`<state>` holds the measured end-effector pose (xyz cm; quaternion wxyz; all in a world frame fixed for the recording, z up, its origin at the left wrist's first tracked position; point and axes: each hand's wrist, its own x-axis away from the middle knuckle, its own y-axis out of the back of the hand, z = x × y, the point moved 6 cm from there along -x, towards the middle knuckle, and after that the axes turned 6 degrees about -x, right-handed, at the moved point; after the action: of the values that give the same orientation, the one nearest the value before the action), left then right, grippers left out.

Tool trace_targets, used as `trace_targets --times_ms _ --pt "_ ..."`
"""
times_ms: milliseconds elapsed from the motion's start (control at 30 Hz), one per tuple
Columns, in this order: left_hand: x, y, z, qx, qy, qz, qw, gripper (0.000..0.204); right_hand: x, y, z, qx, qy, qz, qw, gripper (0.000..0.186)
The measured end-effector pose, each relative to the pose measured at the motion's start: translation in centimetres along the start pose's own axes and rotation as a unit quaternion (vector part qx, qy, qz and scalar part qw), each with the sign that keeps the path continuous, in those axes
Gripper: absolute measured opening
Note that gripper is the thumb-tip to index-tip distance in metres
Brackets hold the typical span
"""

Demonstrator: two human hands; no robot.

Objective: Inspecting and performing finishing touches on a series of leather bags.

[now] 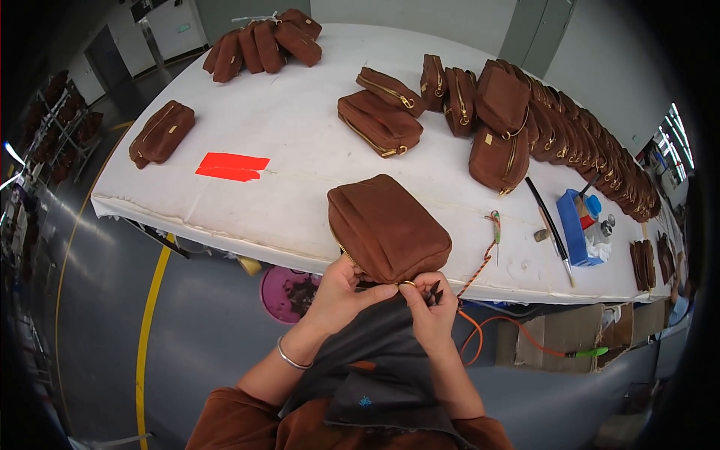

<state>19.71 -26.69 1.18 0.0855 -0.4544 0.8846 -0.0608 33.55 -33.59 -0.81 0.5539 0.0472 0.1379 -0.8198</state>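
A brown zippered pouch rests at the table's front edge, its broad side up. My left hand grips its near end beside the gold zipper, with the thumb reaching toward the right hand. Close by, my right hand is closed in a pinch on a small gold ring at the pouch's near end. Dark strap-like pieces show around the right fingers, and the fingers partly hide how the ring is attached.
Behind stands the white table with many brown pouches lined up at right. A blue tray, a long brush and a corded awl-like tool lie at right. Below are a pink basin and cardboard boxes.
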Motion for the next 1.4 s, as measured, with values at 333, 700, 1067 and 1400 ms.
trace_targets --times_ms 333,700,1067,1400 --pt "-1.9 5.6 -0.4 -0.319 -0.132 -0.189 0.919 0.036 -2.0 2.8 -0.2 -0.275 -0.123 0.006 0.953 0.016" --pt "-3.9 3.9 -2.8 -0.334 -0.180 -0.144 0.914 0.046 -4.3 6.4 0.3 -0.359 -0.151 -0.032 0.921 0.018" --pt "-2.5 3.2 -3.7 -0.390 -0.193 -0.163 0.885 0.043 -4.5 4.9 0.2 -0.327 -0.153 -0.045 0.931 0.022" --pt "-0.6 -2.8 -6.4 -0.517 -0.231 -0.077 0.821 0.037 -6.2 -0.6 5.2 -0.279 -0.102 0.090 0.951 0.031"
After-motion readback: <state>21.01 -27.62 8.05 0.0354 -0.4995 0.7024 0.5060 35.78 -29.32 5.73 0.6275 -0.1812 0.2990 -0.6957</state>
